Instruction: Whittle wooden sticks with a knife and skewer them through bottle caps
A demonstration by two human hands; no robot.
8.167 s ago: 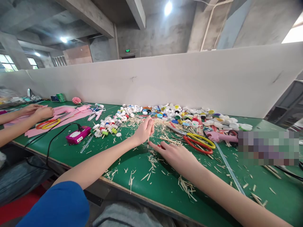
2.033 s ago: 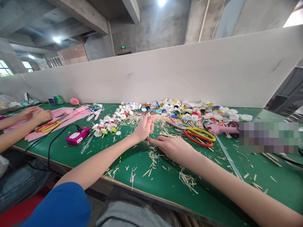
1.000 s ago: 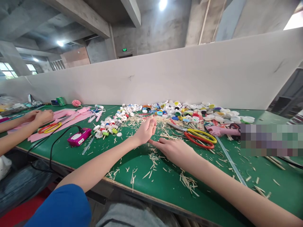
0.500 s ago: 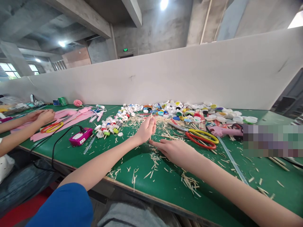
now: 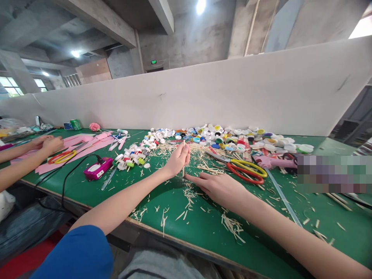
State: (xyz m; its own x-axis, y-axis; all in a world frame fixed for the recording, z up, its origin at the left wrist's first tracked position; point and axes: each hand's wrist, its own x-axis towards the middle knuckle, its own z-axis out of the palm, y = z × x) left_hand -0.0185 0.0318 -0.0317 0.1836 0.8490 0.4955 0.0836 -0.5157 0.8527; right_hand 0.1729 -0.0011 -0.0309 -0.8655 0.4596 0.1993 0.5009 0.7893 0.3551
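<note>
My left hand (image 5: pixel 178 159) is closed around a thin wooden stick (image 5: pixel 183 171), held upright, with its tip showing above the fingers and its lower end below them. My right hand (image 5: pixel 216 185) lies low over the green table, its index finger stretched toward the stick's lower end. Whether that fingertip touches the stick is too small to tell, and the other fingers are curled, partly hidden. Wood shavings (image 5: pixel 190 193) lie scattered under and around both hands. Red and yellow scissors (image 5: pixel 247 170) rest just beyond my right hand.
Bottle caps (image 5: pixel 221 137) are heaped along the back, and caps on sticks (image 5: pixel 132 157) lie left of centre. A magenta box (image 5: pixel 98 169) with a black cable, a pink glue gun (image 5: pixel 270 162) and pink paper (image 5: pixel 84 149) are also there. Another person's hands (image 5: pixel 48 144) are at far left.
The lower part of the stick now shows more clearly below my left hand. Both of my hands have hardly moved. The other person's hands shifted slightly left.
</note>
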